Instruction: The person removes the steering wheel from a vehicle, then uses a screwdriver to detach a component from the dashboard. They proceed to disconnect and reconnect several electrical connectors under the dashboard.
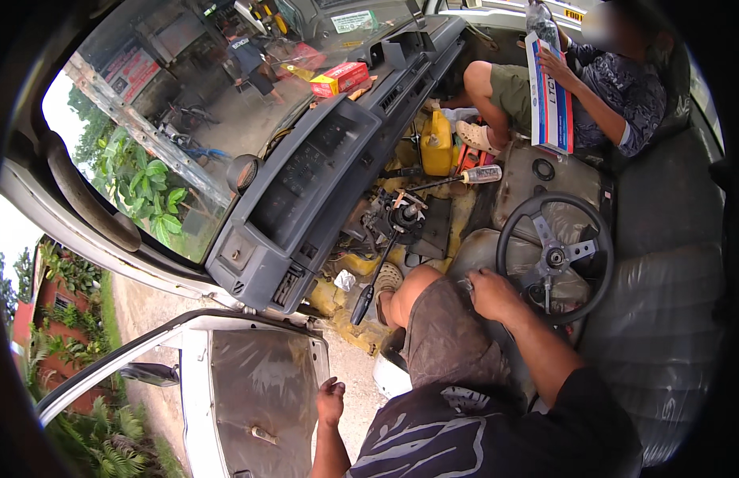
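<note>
Both hands work apart: right hand (490, 293) closed on a small part beside the loose steering wheel (555, 256), left hand (331, 401) open, bracing on the open door (254, 390)

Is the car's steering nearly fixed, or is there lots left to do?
Lots left, I think. The steering wheel is already off, lying on the seat, and the steering column is bare. The right hand rests beside the wheel; the left hand touches the open door. A screwdriver lies unused.

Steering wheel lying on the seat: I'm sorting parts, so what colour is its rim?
Black rim on the steering wheel, head view.
</note>
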Demonstrator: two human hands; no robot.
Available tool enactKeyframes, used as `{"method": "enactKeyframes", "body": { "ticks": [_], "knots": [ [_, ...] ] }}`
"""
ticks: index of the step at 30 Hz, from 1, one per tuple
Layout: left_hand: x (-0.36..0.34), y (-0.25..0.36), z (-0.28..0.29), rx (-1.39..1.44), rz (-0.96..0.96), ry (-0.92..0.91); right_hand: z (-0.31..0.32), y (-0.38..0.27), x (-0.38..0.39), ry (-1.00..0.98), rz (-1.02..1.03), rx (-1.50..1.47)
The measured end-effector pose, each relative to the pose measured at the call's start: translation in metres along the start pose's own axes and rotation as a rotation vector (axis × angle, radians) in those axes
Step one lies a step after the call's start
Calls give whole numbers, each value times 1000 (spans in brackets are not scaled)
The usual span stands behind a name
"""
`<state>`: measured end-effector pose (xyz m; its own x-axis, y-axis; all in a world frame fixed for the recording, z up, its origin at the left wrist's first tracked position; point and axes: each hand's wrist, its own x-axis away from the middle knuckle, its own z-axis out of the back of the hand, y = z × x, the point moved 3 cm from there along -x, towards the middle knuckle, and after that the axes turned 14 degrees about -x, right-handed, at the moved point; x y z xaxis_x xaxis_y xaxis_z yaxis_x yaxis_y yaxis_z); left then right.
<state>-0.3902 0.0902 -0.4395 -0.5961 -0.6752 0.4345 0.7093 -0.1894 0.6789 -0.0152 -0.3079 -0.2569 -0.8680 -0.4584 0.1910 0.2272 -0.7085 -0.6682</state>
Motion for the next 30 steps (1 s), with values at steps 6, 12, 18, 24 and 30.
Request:
{"method": "enactKeyframes", "body": {
  "ticks": [6, 12, 18, 24, 30],
  "knots": [
    [5, 266, 21, 201, -565, 18, 9, -40, -72, 294, -38, -1174],
    [-7, 444, -9, -156, -755, -116, -21, -69, -119, 73, -271, -1789],
    [-41, 513, -41, -172, -479, -286, -9, -76, -114, 40, -11, -1682],
    [-14, 525, -52, 98, -500, -249, 15, -82, -106, 114, 108, -1623],
    [17, 541, -45, 14, -607, -211, 32, -89, -84, 236, 229, -1569]
  ]
}}
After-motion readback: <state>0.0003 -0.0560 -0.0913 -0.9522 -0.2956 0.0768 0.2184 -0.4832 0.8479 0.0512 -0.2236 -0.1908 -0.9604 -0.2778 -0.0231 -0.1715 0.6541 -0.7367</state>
